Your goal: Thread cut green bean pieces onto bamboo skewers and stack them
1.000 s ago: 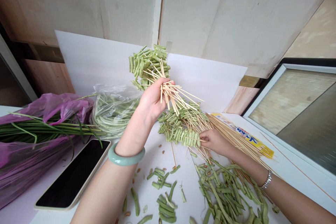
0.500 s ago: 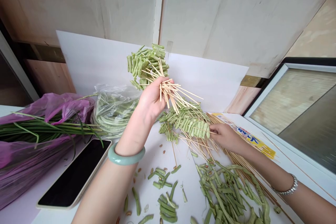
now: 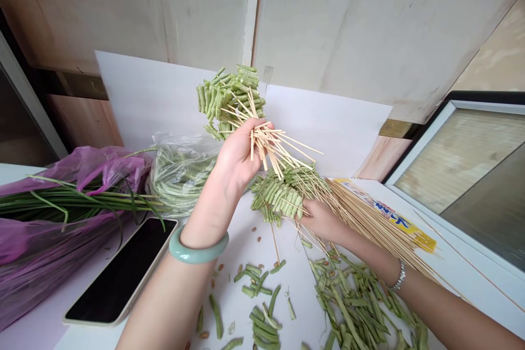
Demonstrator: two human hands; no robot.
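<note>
My left hand (image 3: 246, 147) is closed round the bare ends of several wooden skewers, lifted above the table. Cut green bean pieces (image 3: 229, 98) are threaded across their far ends in a thick bundle. Lower and to the right, my right hand (image 3: 318, 219) pinches the end of one bean skewer (image 3: 283, 199), its row of beans pointing away to the left. That skewer lies over a heap of other bean skewers (image 3: 303, 175), which partly hides behind it. The fingertips of my right hand are partly covered.
Bare bamboo sticks (image 3: 377, 224) lie beside a yellow packet (image 3: 422, 238). Loose long beans (image 3: 361, 306) and cut pieces (image 3: 264, 328) are in front. At left are a phone (image 3: 118, 273), a clear bag of beans (image 3: 176, 180) and green stalks in purple plastic (image 3: 77, 279).
My right hand has moved left with its bean skewer, over the heap. My left hand still holds its bundle in nearly the same place. The view has shifted slightly.
</note>
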